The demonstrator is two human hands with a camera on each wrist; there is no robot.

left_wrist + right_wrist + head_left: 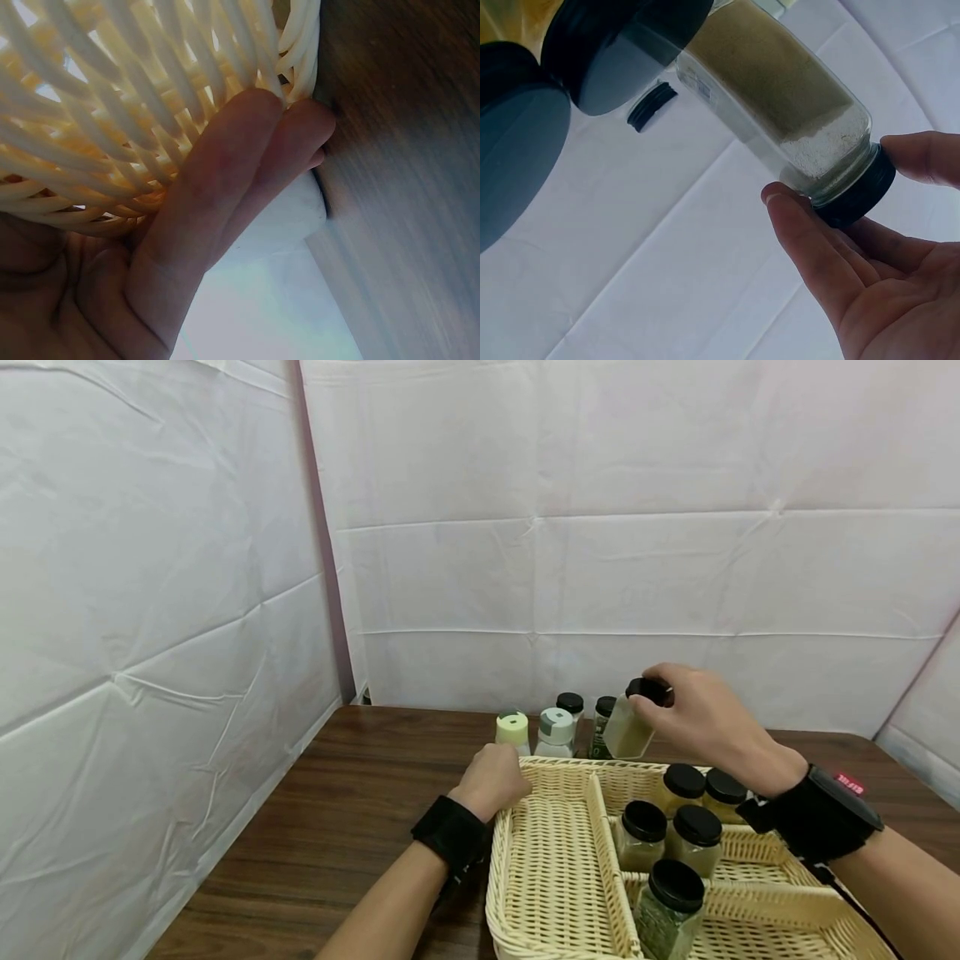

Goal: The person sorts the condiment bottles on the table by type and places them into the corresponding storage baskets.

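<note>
My right hand point(701, 718) pinches a glass spice jar point(628, 731) by its black lid, tilted, behind the far rim of a wicker basket point(551, 868). Pale brown powder fills much of this jar point(772, 75) in the right wrist view, where thumb and fingers sit on either side of the lid. My left hand point(491, 781) grips the basket at its far left corner. From the left wrist view, the fingers point(217, 172) lie straight along the woven outer wall point(135, 90); the thumb is mostly hidden.
Several black-lidded jars point(697, 827) stand in the basket's right compartments, one with green herbs point(667, 910). Behind the basket are a yellow-capped bottle point(512, 731), a pale-green-capped bottle point(555, 732) and two black-capped jars point(602, 727). White sheets point(637, 527) hang around the wooden table point(337, 802).
</note>
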